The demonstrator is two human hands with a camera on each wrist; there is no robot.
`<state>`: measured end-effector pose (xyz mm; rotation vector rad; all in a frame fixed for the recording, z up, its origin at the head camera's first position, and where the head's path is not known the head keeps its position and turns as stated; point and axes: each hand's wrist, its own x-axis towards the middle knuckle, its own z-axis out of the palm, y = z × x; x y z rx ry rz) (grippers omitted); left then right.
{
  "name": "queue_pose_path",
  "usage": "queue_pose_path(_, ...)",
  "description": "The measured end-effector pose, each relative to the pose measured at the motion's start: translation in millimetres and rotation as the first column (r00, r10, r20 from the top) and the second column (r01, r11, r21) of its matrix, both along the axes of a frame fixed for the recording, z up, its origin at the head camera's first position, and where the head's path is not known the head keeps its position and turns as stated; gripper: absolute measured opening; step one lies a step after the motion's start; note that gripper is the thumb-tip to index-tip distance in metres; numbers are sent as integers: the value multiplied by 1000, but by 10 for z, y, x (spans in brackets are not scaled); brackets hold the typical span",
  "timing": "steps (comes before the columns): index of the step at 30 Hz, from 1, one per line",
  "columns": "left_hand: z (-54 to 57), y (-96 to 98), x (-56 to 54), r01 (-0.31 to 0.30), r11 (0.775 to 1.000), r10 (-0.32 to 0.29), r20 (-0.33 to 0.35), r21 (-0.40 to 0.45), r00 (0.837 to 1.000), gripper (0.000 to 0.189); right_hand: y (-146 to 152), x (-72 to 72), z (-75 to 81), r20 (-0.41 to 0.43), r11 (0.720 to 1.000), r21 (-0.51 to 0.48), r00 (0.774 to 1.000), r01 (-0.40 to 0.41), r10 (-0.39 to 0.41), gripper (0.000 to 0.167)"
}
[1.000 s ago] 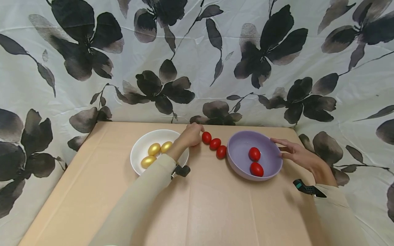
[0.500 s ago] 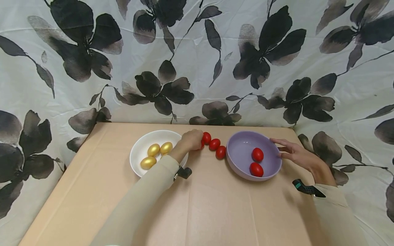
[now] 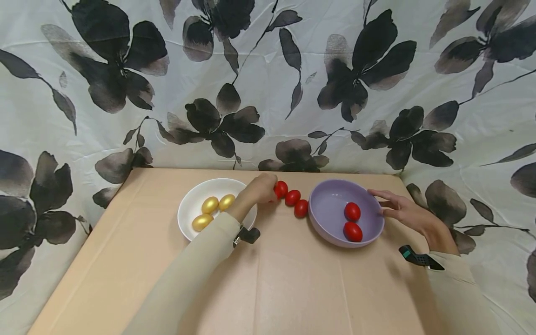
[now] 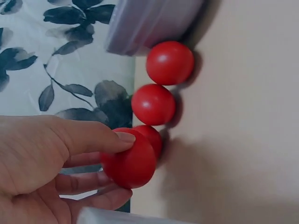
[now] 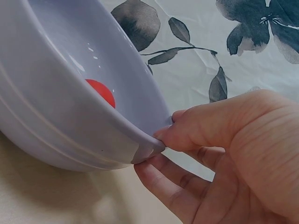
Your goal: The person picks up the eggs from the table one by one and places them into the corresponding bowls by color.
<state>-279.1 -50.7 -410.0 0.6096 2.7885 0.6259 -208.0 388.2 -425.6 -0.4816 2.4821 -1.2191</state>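
Note:
In the left wrist view my left hand (image 4: 60, 163) pinches a smooth red egg (image 4: 131, 163) between thumb and fingers. Behind that egg, three more red eggs (image 3: 292, 197) form a slanting row on the table, reaching to the purple bowl (image 3: 322, 218). Two red eggs (image 3: 352, 212) lie inside this bowl. My right hand (image 3: 404, 210) is at the bowl's right side; seen from the right wrist, its thumb is on the rim and its fingertips press the outer wall. Left of the row stands a white bowl (image 3: 186, 204) with several gold eggs (image 3: 210, 205), partly covered by my left forearm.
The light brown table (image 3: 293, 288) ends at its back edge just behind the bowls. A white cloth with dark flowers (image 3: 293, 107) hangs behind it and along both sides. Dark wrist devices (image 3: 250, 235) are strapped over both sleeves.
My left hand has shifted slightly toward the front from the table's back edge, and a red egg now shows in it. Both eggs in the purple bowl have rolled a little right. My right hand stays put.

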Motion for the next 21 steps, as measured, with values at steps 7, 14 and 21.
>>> queue_pose_path(7, 94, 24, 50, 28, 992, -27, -15, 120, 1000, 33, -6, -2, 3, 5, 1000, -12, 1000, -7, 7, 64)
queue_pose_path(14, 177, 75, 141, 23, 976, -31, 31, 219, 999, 38, -6, -4, 4, 6, 1000, -3, 1000, -2, 2, 65)
queue_pose_path(21, 157, 141, 194, 58, 959, -67, 21, 279, 998, 39, -8, -4, 9, 12, 1000, 0, 1000, 2, -2, 65)
